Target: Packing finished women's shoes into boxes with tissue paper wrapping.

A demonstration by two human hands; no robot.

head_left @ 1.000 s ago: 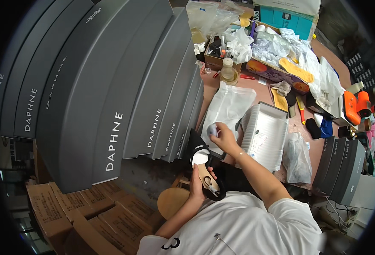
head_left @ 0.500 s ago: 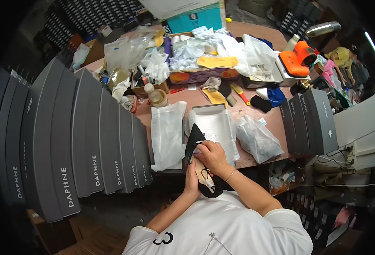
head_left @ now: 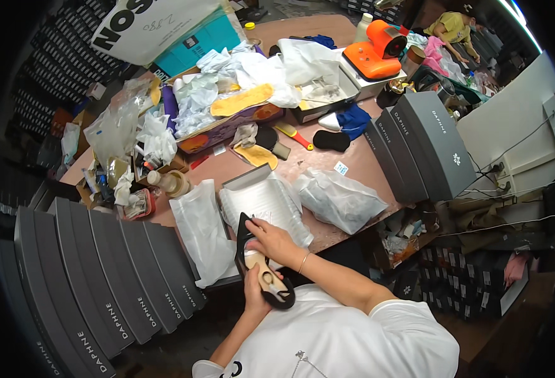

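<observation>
A black pointed-toe shoe (head_left: 264, 267) with a beige insole is held in front of my chest, its toe pointing away from me. My left hand (head_left: 254, 291) grips its side near the middle. Over the front part lies my right hand (head_left: 276, 243), fingers at the shoe's opening; its fingertips are partly hidden. A thin dark strap loops over the insole by the heel. Just beyond the hands, an open grey shoebox (head_left: 247, 177) lined with white wrapping (head_left: 266, 200) lies on the table. A flat white pouch (head_left: 197, 234) is left of it, and a filled whitish bag (head_left: 340, 198) right.
Grey shoeboxes (head_left: 101, 277) stand in a row at my left, more boxes (head_left: 425, 151) at the right table edge. Farther back are a carton (head_left: 202, 135) heaped with white wrapping, a red-yellow brush (head_left: 295, 135) and an orange device (head_left: 373, 60). Another person (head_left: 457, 31) sits far right.
The view has swung to the right, so the table's things sit farther left in the picture. Both hands still hold the shoe; my right fingers have shifted slightly on its front part.
</observation>
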